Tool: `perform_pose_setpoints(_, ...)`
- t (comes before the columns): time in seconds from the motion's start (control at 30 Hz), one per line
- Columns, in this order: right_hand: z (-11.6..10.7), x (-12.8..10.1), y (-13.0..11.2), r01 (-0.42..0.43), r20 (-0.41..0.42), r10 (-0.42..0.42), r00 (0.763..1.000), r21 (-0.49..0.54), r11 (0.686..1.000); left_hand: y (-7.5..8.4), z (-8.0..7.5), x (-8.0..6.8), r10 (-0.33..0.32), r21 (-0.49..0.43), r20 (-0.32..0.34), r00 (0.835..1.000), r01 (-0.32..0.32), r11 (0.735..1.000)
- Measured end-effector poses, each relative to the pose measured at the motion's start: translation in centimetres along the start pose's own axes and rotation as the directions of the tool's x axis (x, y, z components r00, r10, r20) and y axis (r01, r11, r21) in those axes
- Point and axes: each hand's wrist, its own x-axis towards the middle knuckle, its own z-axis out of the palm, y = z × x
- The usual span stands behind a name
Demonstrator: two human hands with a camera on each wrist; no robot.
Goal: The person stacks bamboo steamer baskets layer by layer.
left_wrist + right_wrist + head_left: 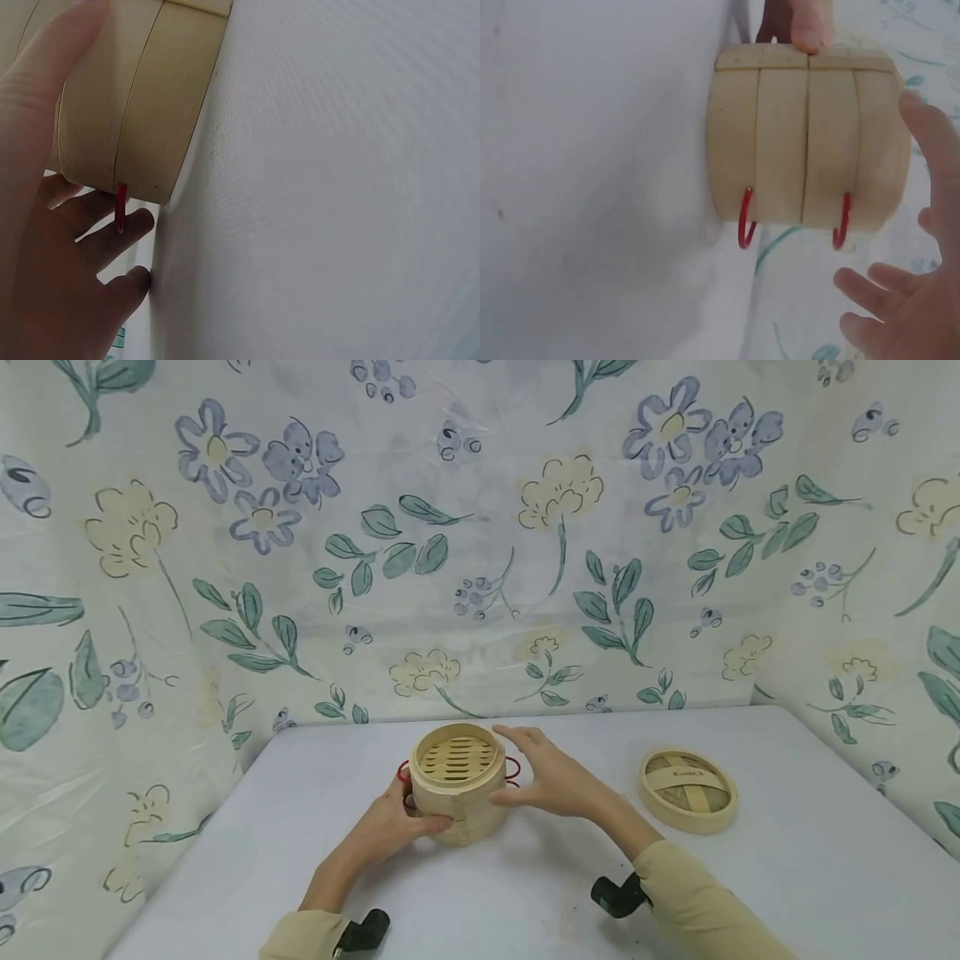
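A two-tier bamboo steamer (457, 781) without its lid stands in the middle of the white table (525, 893), its slatted floor showing. Red wire handles (746, 221) stick out of its sides. My left hand (416, 810) grips the lower tier from the front left, thumb pressed on the wall and fingers behind near a red handle (120, 210). My right hand (525, 768) hovers at the steamer's right side by the upper tier, fingers spread. In the right wrist view the right hand (907, 285) has a gap between its fingers and the steamer (810, 142).
The woven bamboo lid (687, 789) lies flat on the table to the right of the steamer. Floral sheeting (480, 552) walls the table at the back and on both sides. Black wrist camera mounts (618, 893) sit near the front edge.
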Motion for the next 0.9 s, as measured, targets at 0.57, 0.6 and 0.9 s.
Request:
perform_pose_setpoints(0.57,-2.5,-3.2,3.0,-0.033,-0.031,0.034,0.999,0.027,0.999,0.2,0.0,0.0,-0.021,0.007,0.007,1.000,0.021,1.000)
perform_pose_setpoints(0.6,-2.7,-3.3,3.1,-0.037,-0.033,0.038,0.999,0.023,0.999,0.2,0.0,0.0,-0.019,0.008,0.007,1.000,0.019,1.000)
perform_pose_setpoints(0.9,-3.7,-4.7,4.9,-0.047,-0.044,0.048,0.998,0.029,0.998,0.1,0.1,0.0,-0.028,-0.003,0.006,1.000,0.028,1.000)
